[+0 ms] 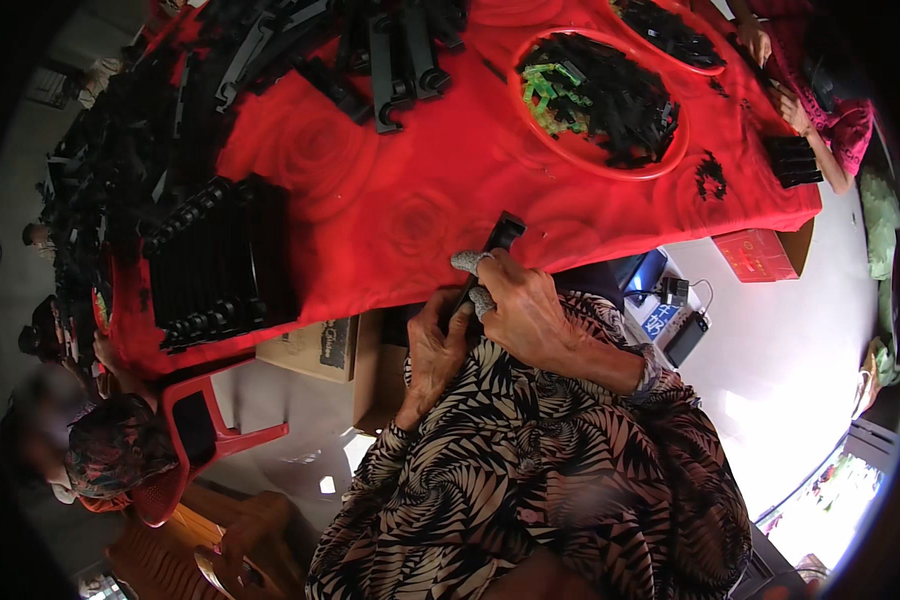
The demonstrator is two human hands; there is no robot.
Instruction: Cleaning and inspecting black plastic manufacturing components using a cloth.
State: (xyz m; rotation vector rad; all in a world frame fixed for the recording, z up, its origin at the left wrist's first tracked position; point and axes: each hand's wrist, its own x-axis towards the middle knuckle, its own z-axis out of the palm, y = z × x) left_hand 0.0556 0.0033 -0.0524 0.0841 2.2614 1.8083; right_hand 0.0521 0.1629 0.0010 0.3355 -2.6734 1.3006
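Observation:
A long black plastic part (507, 232) with a broadened end slants over the front edge of the table, gripped between both hands. My left hand (436, 352) is closed round its lower end. Higher up, my right hand (532, 312) pinches the same part, with grey covers on two of its fingers. The palm side of the right hand is hidden, so whatever else lies in it cannot be seen. To the left of my hands, many similar black parts (215, 265) lie side by side in a neat stack on the red tablecloth (390, 215).
A red basin (682, 148) of small black and yellow-green pieces stands beyond my right hand, a second basin (705, 68) behind it. Loose black parts (385, 65) heap at the back left. A red chair (232, 438) is at left; another person's hand (795, 112) rests far right.

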